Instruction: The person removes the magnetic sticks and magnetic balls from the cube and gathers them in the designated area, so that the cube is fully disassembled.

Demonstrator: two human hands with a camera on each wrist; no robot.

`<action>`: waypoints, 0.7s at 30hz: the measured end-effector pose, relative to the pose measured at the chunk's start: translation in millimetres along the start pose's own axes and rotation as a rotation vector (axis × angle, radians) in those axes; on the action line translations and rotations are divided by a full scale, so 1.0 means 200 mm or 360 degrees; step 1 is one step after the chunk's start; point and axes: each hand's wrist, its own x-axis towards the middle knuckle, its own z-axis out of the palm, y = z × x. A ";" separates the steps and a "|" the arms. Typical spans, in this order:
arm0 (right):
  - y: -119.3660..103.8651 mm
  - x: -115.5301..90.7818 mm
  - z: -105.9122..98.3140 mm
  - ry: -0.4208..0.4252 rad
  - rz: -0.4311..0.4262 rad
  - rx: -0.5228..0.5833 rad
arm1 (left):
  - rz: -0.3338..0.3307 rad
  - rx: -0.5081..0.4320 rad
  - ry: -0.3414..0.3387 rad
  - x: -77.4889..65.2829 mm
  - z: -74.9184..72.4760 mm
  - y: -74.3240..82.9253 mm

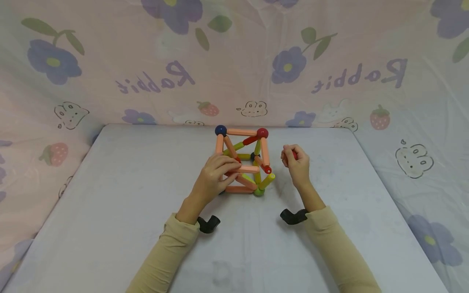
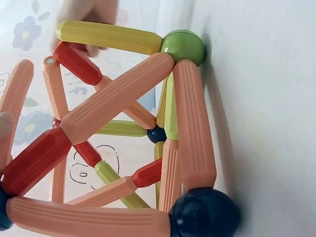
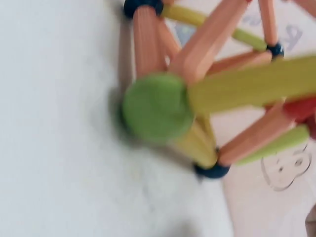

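A cube-like frame of magnetic rods and balls stands on the table, with a blue ball point(image 1: 220, 130) and a red ball point(image 1: 262, 133) at its far upper corners. My left hand point(image 1: 216, 171) is at its near left side, pinching a salmon rod point(image 1: 250, 169) that runs level along the upper front edge. From the green ball point(image 1: 259, 191) at the near right bottom corner, a yellow rod point(image 1: 269, 180) rises with its top end bare. Off to the frame's right, my right hand point(image 1: 298, 162) holds a small red ball point(image 1: 294, 155), mostly covered by the curled fingers.
A white cloth covers the table point(image 1: 121, 211). Behind it hangs a patterned curtain point(image 1: 234, 61). Black curved pieces sit at both wrists, one by the left cuff point(image 1: 209, 224) and one by the right cuff point(image 1: 293, 216). Red and yellow-green diagonal rods brace the frame's sides.
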 end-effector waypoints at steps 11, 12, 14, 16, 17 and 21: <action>0.22 0.16 -0.07 -0.0039 0.0441 -0.0217 | -0.0003 0.0123 0.0140 -0.02 0.01 0.00; 0.23 0.18 -0.07 -0.0043 0.0445 -0.0249 | -0.0002 0.0118 0.0152 -0.02 0.00 -0.01; 0.25 0.20 -0.08 -0.0051 0.0446 -0.0320 | 0.0002 0.0095 0.0170 -0.03 0.00 -0.01; 0.27 0.22 -0.08 -0.0047 0.0464 -0.0362 | 0.0001 0.0079 0.0181 -0.03 -0.01 -0.01; 0.28 0.23 -0.08 -0.0045 0.0475 -0.0384 | -0.0005 0.0062 0.0186 -0.04 -0.02 -0.02; 0.31 0.28 -0.08 -0.0029 0.0545 -0.0443 | -0.0067 -0.0062 0.0228 -0.07 -0.04 -0.04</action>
